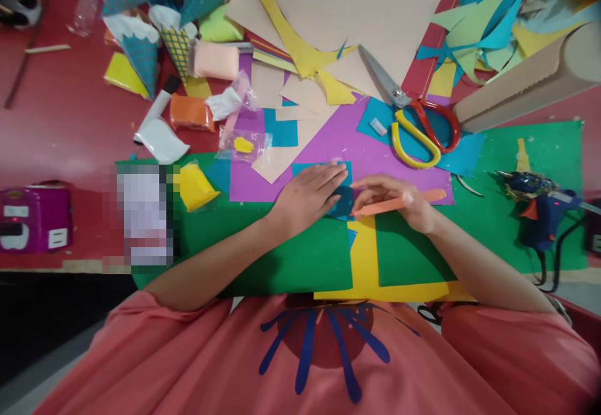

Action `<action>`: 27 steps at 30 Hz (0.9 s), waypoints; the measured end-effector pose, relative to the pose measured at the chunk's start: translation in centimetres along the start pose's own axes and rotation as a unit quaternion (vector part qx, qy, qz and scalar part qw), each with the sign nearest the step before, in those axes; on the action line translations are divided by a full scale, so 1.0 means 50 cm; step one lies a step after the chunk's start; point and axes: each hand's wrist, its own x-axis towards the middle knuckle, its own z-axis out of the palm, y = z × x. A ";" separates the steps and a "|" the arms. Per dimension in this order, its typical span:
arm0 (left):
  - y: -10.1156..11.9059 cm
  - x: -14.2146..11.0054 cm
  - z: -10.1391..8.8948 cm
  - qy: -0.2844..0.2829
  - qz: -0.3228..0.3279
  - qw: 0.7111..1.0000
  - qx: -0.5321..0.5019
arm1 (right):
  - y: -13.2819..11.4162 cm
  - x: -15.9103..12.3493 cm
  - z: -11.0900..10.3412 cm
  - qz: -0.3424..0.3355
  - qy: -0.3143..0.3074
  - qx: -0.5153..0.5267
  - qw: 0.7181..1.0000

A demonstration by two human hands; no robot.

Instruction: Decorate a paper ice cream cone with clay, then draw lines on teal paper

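My left hand (307, 193) lies flat, fingers stretched out, over a small piece of dark blue craft sheet (344, 197). An orange pen (385, 204) rests in the closed fingers of my right hand (408, 202). Its narrow end points left and reaches the blue piece's lower right edge; whether it touches is too small to tell. Beneath both hands are a green sheet (282, 258) and a purple sheet (323, 146), with a yellow strip (364, 252) between the green parts.
Scissors (398, 96) with red and yellow handles lie ahead. A glue gun (547, 211) sits at right, near a cardboard roll (526, 83). Paper cones (136, 52), clay packets (190, 112) and a yellow packet (197, 186) are at left. Scraps (474, 33) pile at far right.
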 end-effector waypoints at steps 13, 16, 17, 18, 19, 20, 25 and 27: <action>0.009 -0.004 -0.003 -0.018 0.004 1.000 -0.005 | -0.008 0.021 -0.025 -0.032 0.254 -0.071 0.964; 0.014 -0.004 -0.004 0.000 0.016 1.000 0.014 | -0.008 0.028 -0.029 0.003 0.263 -0.118 0.958; 0.015 -0.003 -0.004 0.006 0.019 1.000 0.019 | -0.007 0.030 -0.030 0.007 0.269 -0.122 0.955; 0.016 -0.003 -0.005 0.010 0.021 1.000 0.021 | -0.006 0.031 -0.030 0.009 0.275 -0.126 0.953; 0.016 -0.003 -0.005 0.010 0.021 1.000 0.021 | -0.005 0.033 -0.030 0.011 0.279 -0.131 0.951; 0.016 -0.002 -0.006 0.006 0.018 1.000 0.018 | -0.004 0.033 -0.030 0.013 0.281 -0.138 0.950; 0.017 -0.002 -0.007 -0.018 0.002 1.000 0.005 | -0.001 0.037 -0.031 0.017 0.285 -0.160 0.945; 0.017 -0.002 -0.007 -0.019 0.000 1.000 0.001 | 0.000 0.037 -0.032 0.017 0.285 -0.162 0.945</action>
